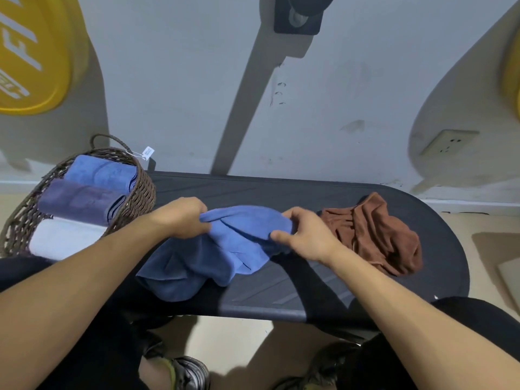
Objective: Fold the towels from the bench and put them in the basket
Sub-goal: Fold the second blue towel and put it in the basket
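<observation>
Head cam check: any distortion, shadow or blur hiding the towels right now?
Head view: wide-angle bending curves the wall and bench edges; a hard arm shadow crosses the bench; the blue towel, held by the left hand and right hand, and the brown towel are sharp and evenly lit.

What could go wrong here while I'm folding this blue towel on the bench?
The blue towel hangs over the bench's near edge, so it may slide off. The wicker basket already holds three folded towels, so the fit may be tight. The crumpled brown towel sits close and could get dragged.

Blue towel [225, 243], brown towel [374, 235], dark bench [281, 291], brown woven basket [135, 192]
</observation>
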Available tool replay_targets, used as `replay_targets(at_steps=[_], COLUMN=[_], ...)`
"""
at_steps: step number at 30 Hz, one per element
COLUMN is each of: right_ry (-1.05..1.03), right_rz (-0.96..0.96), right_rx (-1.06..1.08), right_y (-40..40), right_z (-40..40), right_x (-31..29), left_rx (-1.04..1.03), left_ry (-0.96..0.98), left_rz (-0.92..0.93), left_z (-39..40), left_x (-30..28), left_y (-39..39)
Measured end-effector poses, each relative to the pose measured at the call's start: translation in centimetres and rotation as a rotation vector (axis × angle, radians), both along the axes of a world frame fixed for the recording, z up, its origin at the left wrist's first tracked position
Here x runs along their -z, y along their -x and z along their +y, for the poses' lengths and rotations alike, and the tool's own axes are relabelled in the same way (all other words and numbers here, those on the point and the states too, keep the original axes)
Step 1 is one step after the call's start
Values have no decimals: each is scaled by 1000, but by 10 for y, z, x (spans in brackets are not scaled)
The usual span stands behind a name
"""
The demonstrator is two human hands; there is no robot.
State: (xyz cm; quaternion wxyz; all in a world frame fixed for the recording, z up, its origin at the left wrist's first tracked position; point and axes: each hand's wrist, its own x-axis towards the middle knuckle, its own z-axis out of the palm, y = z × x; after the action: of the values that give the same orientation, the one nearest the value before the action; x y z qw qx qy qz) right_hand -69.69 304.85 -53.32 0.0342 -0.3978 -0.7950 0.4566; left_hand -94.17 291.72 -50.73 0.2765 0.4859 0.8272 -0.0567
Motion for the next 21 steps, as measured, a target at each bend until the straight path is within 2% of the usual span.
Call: replay_targets(at_steps=[3, 6, 10, 14, 16, 18, 21], right_ry=[-142, -180, -378, -406, -346, -234, -93], right_rz=[-143, -201, -320, -355, -355, -381, -505], right_rx=[-130, -279, -437, -446, -430, -447, -541], right_y=[10, 18, 29, 41, 44, 43, 32], right_z=[-14, -25, -32, -31, -31, -29, -15], right_x=[28, 44, 51, 47, 42, 35, 15], left_rx=[-67, -134, -161, -219, -294, -342, -253], left_ry=[113, 137, 52, -93, -137, -209, -218], left_rz=[122, 139, 88, 88, -10, -182, -427], left_z=[-10, -20, -36, -43, -41, -36, -26], left_x=[19, 34, 49, 56, 54, 53, 54], left_y=[-5, -5, -12, -23, -24, -30, -54])
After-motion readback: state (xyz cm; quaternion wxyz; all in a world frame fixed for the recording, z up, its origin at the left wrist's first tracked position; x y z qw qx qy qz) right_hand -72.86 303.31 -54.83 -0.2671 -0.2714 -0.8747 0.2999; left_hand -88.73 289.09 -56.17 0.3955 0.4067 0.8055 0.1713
